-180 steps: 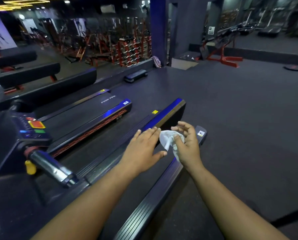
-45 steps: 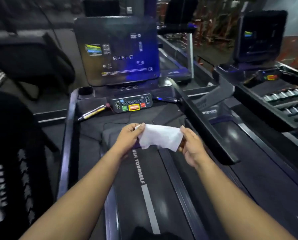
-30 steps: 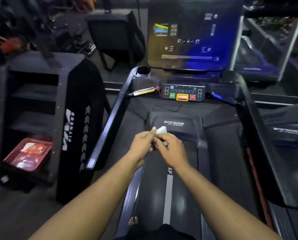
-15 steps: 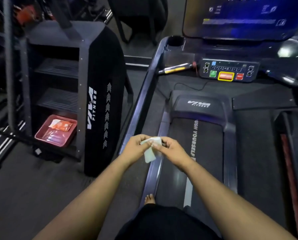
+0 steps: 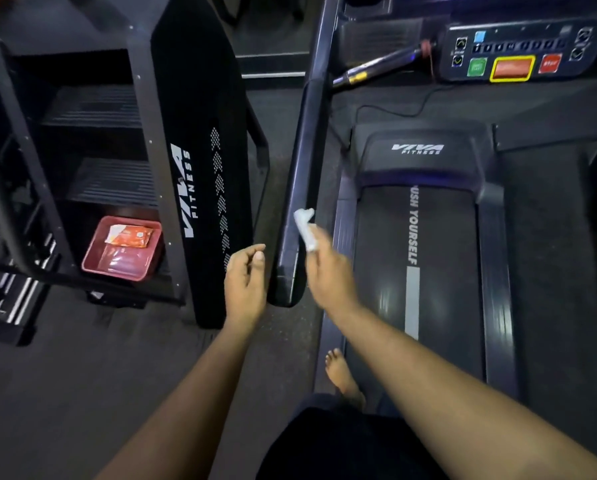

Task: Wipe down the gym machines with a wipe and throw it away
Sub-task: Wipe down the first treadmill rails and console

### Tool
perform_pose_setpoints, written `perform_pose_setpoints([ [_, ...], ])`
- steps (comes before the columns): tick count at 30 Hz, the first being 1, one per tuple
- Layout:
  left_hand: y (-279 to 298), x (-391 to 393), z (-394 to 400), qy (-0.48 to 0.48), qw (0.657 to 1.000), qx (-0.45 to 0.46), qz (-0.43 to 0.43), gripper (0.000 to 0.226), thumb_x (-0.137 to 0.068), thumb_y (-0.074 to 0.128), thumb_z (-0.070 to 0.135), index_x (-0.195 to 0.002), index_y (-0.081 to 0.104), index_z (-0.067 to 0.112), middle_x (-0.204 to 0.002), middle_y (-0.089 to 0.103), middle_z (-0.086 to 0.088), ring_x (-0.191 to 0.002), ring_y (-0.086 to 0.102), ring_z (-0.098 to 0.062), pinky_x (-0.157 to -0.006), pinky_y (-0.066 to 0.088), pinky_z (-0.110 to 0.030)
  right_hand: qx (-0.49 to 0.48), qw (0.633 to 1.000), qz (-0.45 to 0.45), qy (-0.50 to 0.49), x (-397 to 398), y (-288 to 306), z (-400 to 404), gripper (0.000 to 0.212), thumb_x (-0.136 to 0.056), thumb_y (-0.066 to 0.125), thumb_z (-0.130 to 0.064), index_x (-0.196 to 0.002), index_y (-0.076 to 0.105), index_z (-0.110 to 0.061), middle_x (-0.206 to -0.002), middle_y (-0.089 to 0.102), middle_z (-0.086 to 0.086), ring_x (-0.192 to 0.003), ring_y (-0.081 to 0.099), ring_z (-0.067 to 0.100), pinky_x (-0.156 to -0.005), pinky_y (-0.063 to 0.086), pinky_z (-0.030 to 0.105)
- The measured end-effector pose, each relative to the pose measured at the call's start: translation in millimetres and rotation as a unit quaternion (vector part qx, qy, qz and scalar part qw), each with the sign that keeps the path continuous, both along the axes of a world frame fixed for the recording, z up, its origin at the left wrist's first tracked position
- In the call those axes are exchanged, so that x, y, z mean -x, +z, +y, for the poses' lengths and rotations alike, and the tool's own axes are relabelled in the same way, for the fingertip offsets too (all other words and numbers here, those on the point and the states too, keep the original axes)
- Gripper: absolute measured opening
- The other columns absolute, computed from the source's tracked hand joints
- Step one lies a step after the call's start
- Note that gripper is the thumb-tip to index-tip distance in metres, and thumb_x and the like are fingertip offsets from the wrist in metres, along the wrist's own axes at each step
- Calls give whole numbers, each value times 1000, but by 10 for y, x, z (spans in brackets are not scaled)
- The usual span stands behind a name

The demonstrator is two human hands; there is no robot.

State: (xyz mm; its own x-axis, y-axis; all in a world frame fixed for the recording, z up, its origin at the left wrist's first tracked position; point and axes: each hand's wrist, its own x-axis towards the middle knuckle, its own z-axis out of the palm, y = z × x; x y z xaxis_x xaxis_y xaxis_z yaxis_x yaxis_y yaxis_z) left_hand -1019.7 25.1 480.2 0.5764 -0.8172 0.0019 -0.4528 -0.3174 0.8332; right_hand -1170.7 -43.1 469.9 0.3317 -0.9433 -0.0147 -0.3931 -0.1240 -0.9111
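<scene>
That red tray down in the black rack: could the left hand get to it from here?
Probably not without bending: the red tray sits low behind the rack's frame bar, well beyond the empty left hand.

The right hand (image 5: 328, 271) is motion-blurred so its grip on the wipe (image 5: 305, 228) is fuzzy, and the treadmill's control panel (image 5: 518, 53) labels are unreadable.

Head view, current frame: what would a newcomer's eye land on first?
The white wipe, held in the right hand against the treadmill's left side rail, stands out at centre. The left hand hangs beside it, holding nothing. At lower left, a red tray sits low in a black machine.
</scene>
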Motion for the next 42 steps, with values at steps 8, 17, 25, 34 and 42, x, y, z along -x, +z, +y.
perform_pose_setpoints([
  [8,-163,-50,47,33,996,10,78,28,-105,42,32,-123,64,31,-129,63,5,-125,57,-10,-110,44,-34,261,905,199,269,65,-530,413,69,-99,35,-61,-151,46,-17,-161,39,9,-150,31,29,-120,31,55],
  [17,-89,104,-197,-31,995,-50,74,44,-108,36,29,-151,49,23,-154,46,9,-142,39,3,-121,30,-26,43,997,50,51,-78,-399,440,50,-108,34,-37,-152,46,-17,-143,49,8,-130,47,24,-104,48,46],
  [25,-239,191,-300,-101,985,-133,49,61,-107,30,48,-164,16,29,-169,24,7,-154,24,-6,-126,26,-45,-226,962,-156,1,-240,-360,359,113,-78,21,-95,-163,2,-24,-166,-3,-18,-145,-5,-19,-113,3,3],
  [34,-231,211,-358,-124,980,-156,-6,56,-112,28,34,-165,10,26,-172,10,10,-156,8,-1,-130,13,-37,-222,961,-149,66,-196,-564,742,116,-76,18,-94,-160,-15,-21,-167,-22,-10,-153,-20,7,-128,-4,45],
  [42,-238,205,-350,-119,980,-157,5,56,-111,27,38,-165,11,30,-172,13,9,-156,11,-3,-129,17,-38,-184,963,-159,113,-209,-421,582,132,-63,21,-101,-160,-19,-22,-166,-28,-10,-153,-23,7,-127,-2,44],
])
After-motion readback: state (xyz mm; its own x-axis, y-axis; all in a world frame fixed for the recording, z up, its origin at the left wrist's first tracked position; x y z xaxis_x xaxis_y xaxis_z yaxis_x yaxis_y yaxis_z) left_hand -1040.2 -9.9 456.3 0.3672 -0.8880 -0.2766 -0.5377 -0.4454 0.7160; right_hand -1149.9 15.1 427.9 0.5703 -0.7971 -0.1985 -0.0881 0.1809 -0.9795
